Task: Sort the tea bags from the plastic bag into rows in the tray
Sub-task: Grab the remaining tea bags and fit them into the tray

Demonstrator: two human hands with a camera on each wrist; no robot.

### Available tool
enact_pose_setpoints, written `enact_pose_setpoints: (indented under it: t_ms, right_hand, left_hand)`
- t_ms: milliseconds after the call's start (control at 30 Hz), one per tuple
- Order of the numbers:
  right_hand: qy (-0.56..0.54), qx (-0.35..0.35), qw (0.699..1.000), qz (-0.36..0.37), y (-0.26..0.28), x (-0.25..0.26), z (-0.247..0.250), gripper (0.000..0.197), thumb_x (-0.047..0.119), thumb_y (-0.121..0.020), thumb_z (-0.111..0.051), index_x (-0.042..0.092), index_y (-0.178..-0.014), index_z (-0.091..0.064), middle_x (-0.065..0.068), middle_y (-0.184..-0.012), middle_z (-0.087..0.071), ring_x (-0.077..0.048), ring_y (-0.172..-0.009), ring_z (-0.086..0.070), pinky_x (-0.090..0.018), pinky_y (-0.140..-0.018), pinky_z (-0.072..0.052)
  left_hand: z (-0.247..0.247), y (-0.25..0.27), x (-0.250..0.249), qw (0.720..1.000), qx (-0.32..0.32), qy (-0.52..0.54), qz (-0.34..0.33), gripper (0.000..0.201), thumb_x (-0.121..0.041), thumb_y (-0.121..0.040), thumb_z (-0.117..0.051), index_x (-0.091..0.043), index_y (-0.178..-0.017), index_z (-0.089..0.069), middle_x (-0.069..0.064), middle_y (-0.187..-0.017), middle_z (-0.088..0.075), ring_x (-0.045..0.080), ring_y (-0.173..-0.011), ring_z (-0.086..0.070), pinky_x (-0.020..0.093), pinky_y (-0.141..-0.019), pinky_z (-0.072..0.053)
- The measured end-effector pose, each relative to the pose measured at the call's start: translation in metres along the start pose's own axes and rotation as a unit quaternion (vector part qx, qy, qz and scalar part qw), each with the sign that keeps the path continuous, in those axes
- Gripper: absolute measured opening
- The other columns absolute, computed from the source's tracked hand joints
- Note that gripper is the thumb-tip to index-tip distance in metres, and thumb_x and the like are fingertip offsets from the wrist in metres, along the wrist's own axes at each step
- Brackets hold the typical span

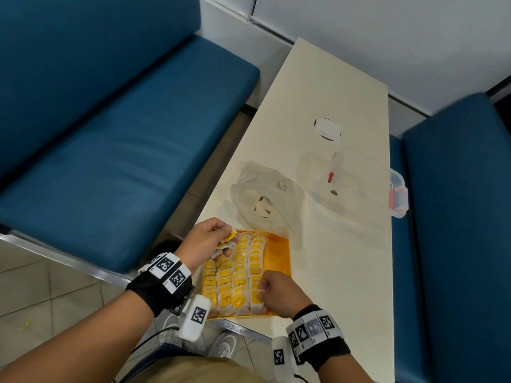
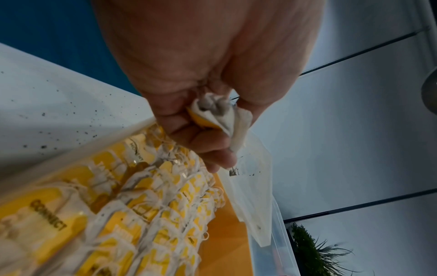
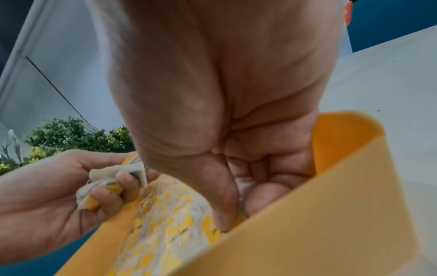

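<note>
Handling judgement for the tea bags [image 1: 243, 275]: light, soft paper sachets with thin strings and stiff yellow tags; easily crushed or torn, prone to tangling. Best taken by a light pinch at the tag or the upper edge of the sachet, never by the string alone

Location: most lying flat in overlapping rows inside the orange tray [image 1: 279, 252], at the 6 o'clock end of the tabletop [image 1: 331, 92]. Bare strip of tray floor remaining along the 3 o'clock side. Plastic bag [image 1: 265, 200] just beyond the tray at 12 o'clock, crumpled, with only a few dark-printed items visible inside. Clear lidded container [image 1: 359, 183] at 2 o'clock from the tray, well apart from the hands

Left hand [image 1: 204, 241]: at the 10 o'clock corner of the tray, fingers curled around a small bunch of tea bags [image 2: 217, 115], one yellow tag protruding toward 1 o'clock. Sachets visibly bunched in the grip

Right hand [image 1: 279, 291]: at the 5 o'clock corner of the tray, fingers bent, thumb and fingertips pinching the near edge of a tea bag [image 1: 258, 297] in the rightmost row, apparently seating it
</note>
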State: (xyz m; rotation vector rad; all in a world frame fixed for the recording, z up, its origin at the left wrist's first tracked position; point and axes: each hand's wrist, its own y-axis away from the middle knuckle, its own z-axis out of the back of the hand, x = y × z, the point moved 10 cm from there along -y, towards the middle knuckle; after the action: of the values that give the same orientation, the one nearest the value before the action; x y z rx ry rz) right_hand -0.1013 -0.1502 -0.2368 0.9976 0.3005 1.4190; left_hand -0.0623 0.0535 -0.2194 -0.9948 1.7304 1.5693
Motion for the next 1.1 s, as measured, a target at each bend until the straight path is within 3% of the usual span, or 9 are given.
enact_pose_setpoints:
  t_ms: [100,200,300,400,600,700,800,933,1100]
  right_hand:
    - [0.008,-0.003,1.000,-0.012,-0.003,-0.001,-0.002,0.018,0.006,-0.087,-0.053,0.023,-0.083,-0.052,-0.002,-0.088,-0.064,-0.018,-0.067,-0.072,-0.035,-0.064,-0.058]
    - [0.042,-0.003,0.999,-0.027,-0.005,-0.002,-0.005,0.020,0.004,-0.082,-0.056,0.023,-0.089,-0.052,-0.001,-0.100,-0.061,-0.021,-0.086,-0.067,-0.032,-0.069,-0.057]
    - [0.087,0.007,0.996,-0.034,-0.005,-0.002,-0.008,0.032,0.006,-0.078,-0.066,0.018,-0.103,-0.052,0.000,-0.105,-0.055,-0.018,-0.091,-0.054,-0.021,-0.057,-0.044]
    - [0.114,-0.002,0.993,-0.027,-0.008,-0.001,-0.010,0.042,0.008,-0.079,-0.069,0.010,-0.116,-0.049,-0.002,-0.102,-0.053,-0.019,-0.090,-0.051,-0.018,-0.051,-0.033]
    - [0.119,-0.025,0.992,-0.019,-0.003,0.005,-0.006,0.046,0.012,-0.081,-0.071,0.008,-0.120,-0.046,-0.003,-0.100,-0.052,-0.021,-0.091,-0.055,-0.021,-0.058,-0.039]
    - [0.061,-0.096,0.993,0.036,0.008,0.027,0.028,0.031,0.019,-0.084,-0.073,0.019,-0.107,-0.052,-0.002,-0.102,-0.062,-0.014,-0.084,-0.055,-0.015,-0.055,-0.035]
    - [-0.078,-0.192,0.967,0.146,0.027,0.061,0.073,0.023,0.017,-0.085,-0.072,0.030,-0.098,-0.058,0.008,-0.093,-0.064,-0.006,-0.076,-0.057,-0.012,-0.066,-0.044]
    - [-0.182,-0.196,0.942,0.201,0.033,0.087,0.090,0.023,0.020,-0.085,-0.074,0.035,-0.101,-0.064,0.009,-0.096,-0.066,-0.010,-0.077,-0.063,-0.022,-0.076,-0.054]
    - [-0.152,-0.206,0.940,0.226,0.030,0.099,0.087,0.033,0.013,-0.084,-0.075,0.037,-0.105,-0.065,0.007,-0.100,-0.063,0.001,-0.076,-0.058,-0.012,-0.074,-0.049]
  left_hand:
    - [0.000,0.000,0.002,1.000,-0.001,-0.005,-0.002,0.019,-0.021,-0.103,-0.056,-0.005,-0.095,-0.061,0.016,-0.094,-0.077,0.025,-0.063,-0.062,0.032,-0.055,-0.044]
    - [0.001,0.000,0.002,1.000,-0.005,-0.010,-0.006,0.018,-0.021,-0.103,-0.056,-0.008,-0.092,-0.061,0.014,-0.094,-0.077,0.026,-0.064,-0.063,0.032,-0.055,-0.045]
    - [0.001,0.001,0.001,1.000,-0.009,-0.007,-0.007,0.018,-0.021,-0.103,-0.055,-0.009,-0.090,-0.060,0.015,-0.094,-0.077,0.024,-0.063,-0.062,0.031,-0.053,-0.044]
    - [0.001,0.002,0.000,1.000,-0.012,-0.008,-0.007,0.018,-0.020,-0.104,-0.054,-0.009,-0.090,-0.059,0.016,-0.094,-0.076,0.024,-0.061,-0.061,0.030,-0.050,-0.044]
    - [0.000,0.002,0.003,1.000,0.001,-0.021,-0.003,0.019,-0.024,-0.103,-0.056,-0.009,-0.093,-0.061,0.015,-0.095,-0.076,0.024,-0.064,-0.062,0.030,-0.052,-0.045]
    - [-0.002,0.004,0.000,0.999,0.018,-0.031,-0.005,0.021,-0.026,-0.103,-0.057,-0.006,-0.098,-0.063,0.019,-0.095,-0.075,0.023,-0.064,-0.061,0.028,-0.050,-0.044]
    - [-0.010,0.007,-0.002,0.999,0.034,-0.018,-0.001,0.023,-0.025,-0.102,-0.059,-0.002,-0.102,-0.063,0.020,-0.090,-0.073,0.020,-0.059,-0.059,0.027,-0.048,-0.042]
    - [-0.025,0.009,-0.009,0.996,0.069,-0.037,-0.033,0.020,-0.028,-0.100,-0.062,-0.010,-0.098,-0.070,0.011,-0.083,-0.071,0.019,-0.061,-0.060,0.029,-0.051,-0.043]
    - [-0.037,0.015,-0.013,0.995,0.091,-0.032,-0.030,0.038,-0.043,-0.102,-0.055,-0.011,-0.096,-0.074,0.008,-0.077,-0.068,0.018,-0.062,-0.061,0.028,-0.050,-0.043]
